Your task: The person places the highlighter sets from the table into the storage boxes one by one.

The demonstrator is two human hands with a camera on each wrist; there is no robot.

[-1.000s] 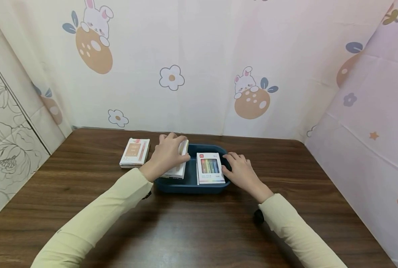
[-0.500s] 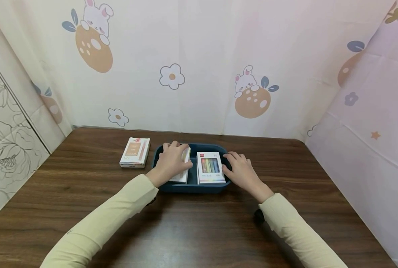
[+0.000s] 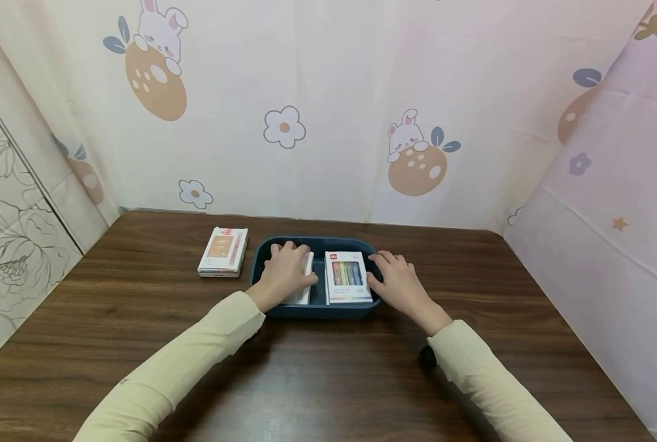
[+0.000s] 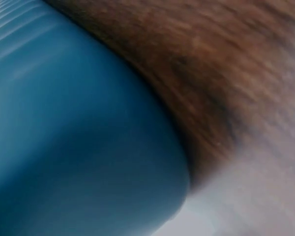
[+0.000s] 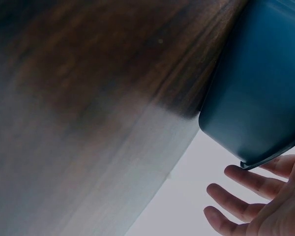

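Observation:
My left hand (image 3: 285,275) grips a white cardboard box (image 3: 299,297) inside the left half of a dark blue plastic bin (image 3: 317,312). Fingers and thumb cover most of that box's top. In the bin's right half lies a white crayon box (image 3: 348,277) with a row of coloured sticks on its front. At the bin's right end, my right hand (image 3: 397,279) rests on the rim, thumb and index fingertips reaching just over it beside the crayon box. The right wrist view shows relaxed, spread fingers (image 5: 246,182) at the rim. Only the bin's outer wall (image 4: 88,132) shows in the left wrist view.
Left of the bin, another white box (image 3: 223,252) with a tan label lies on the dark wooden table (image 3: 328,374). A curtain (image 3: 339,80) printed with rabbits and flowers hangs along the table's back edge.
My left hand has moved slightly right and down, lowering the white box from over the bin's left rim into the bin. My right hand and the crayon box have stayed put.

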